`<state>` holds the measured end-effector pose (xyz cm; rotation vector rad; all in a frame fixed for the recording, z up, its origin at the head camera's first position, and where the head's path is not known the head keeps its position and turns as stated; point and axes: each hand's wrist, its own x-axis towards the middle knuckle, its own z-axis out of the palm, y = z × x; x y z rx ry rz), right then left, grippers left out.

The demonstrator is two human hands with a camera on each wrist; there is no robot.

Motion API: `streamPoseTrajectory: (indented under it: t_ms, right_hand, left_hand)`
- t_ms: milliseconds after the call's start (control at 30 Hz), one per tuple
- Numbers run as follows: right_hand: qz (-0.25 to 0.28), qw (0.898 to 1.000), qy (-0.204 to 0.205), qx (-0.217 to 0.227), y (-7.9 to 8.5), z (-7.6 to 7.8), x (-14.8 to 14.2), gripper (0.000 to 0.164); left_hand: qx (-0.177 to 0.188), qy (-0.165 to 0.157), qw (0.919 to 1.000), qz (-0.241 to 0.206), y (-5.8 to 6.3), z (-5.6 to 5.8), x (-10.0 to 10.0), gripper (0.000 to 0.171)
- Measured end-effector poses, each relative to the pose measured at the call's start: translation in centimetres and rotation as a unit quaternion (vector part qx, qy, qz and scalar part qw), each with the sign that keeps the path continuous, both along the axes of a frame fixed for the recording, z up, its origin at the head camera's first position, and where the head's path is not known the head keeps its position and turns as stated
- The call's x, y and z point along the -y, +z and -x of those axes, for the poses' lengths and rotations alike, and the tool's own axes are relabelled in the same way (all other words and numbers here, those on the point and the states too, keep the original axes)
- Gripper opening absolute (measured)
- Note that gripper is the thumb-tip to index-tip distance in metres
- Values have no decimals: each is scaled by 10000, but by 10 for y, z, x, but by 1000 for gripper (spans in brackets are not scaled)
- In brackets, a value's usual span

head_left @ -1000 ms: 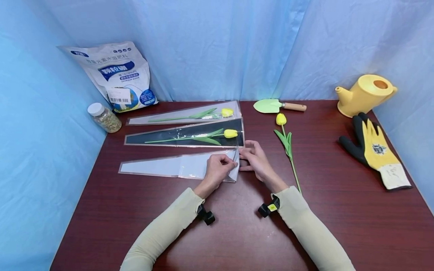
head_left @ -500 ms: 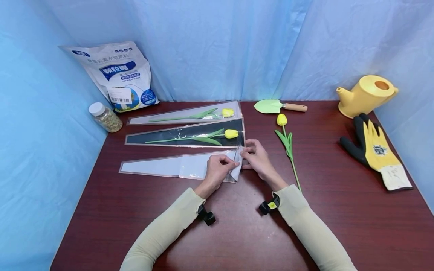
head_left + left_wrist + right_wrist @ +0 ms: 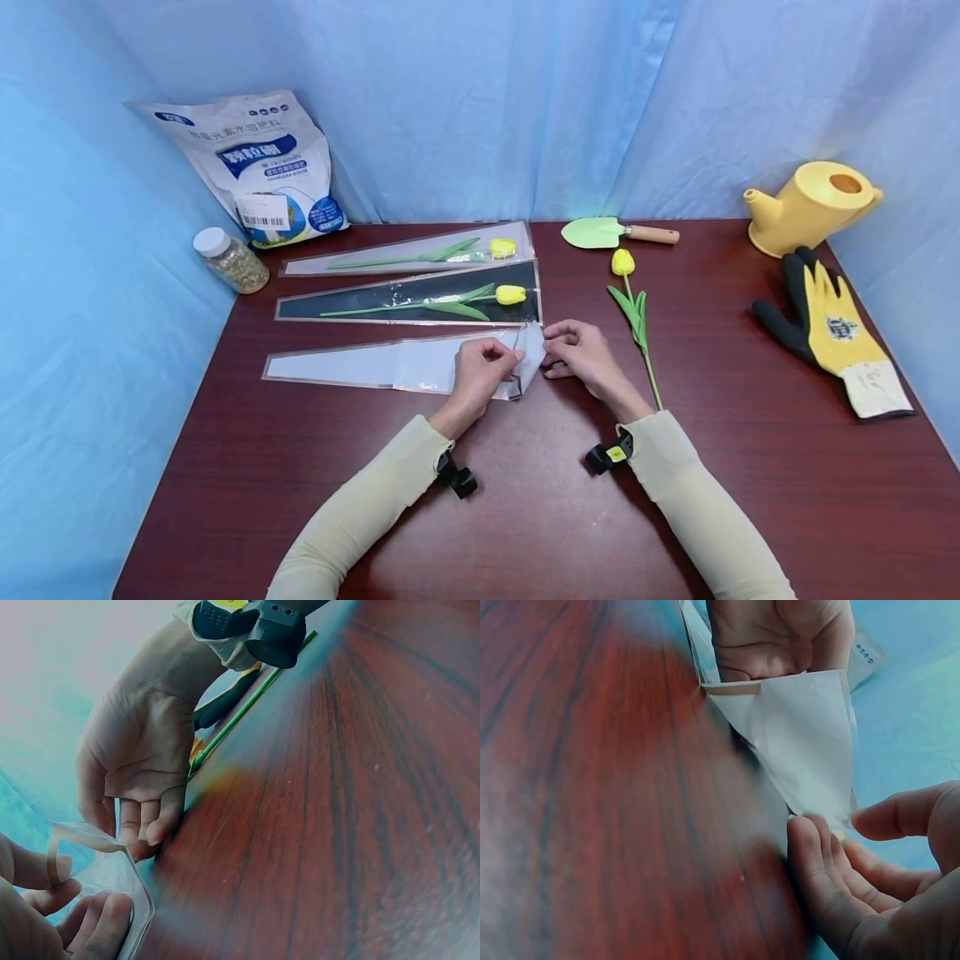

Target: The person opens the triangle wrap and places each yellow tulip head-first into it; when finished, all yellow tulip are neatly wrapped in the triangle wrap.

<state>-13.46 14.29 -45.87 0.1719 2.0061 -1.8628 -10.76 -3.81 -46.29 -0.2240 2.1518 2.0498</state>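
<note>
A long, tapered white flower sleeve (image 3: 345,367) with a clear front lies nearest the person, its wide end to the right. My left hand (image 3: 480,371) pinches the film at that wide end; in the left wrist view the clear film (image 3: 97,838) stands up from the fingers. With thumb and fingertips my right hand (image 3: 588,358) pinches the tip of the white flap (image 3: 806,739) at the same end. A yellow tulip (image 3: 622,262) with green leaves lies to the right. Two more sleeves, a black one (image 3: 337,306) and a pale one (image 3: 315,265), each hold a yellow tulip.
At the back left stand a white fertilizer bag (image 3: 262,175) and a jar of granules (image 3: 232,262). A green trowel (image 3: 600,233) lies at the back edge. On the right are a yellow watering can (image 3: 806,208) and a yellow-black glove (image 3: 832,325). Blue curtains surround the table.
My right hand has moved a little right and toward the person, drawing the white flap out past the sleeve's wide end. The left hand stays nearly in place.
</note>
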Motion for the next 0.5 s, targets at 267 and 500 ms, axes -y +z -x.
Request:
streamPoseTrajectory:
  t_ms: [267,500]
  right_hand:
    - [-359,9991,45,211,-2,3,0,25]
    - [-462,9988,-124,-36,-3,3,1,25]
  left_hand:
    - [-9,74,10000,-67,1,1,-1,15]
    - [163,256,9994,-141,2,4,-2,11]
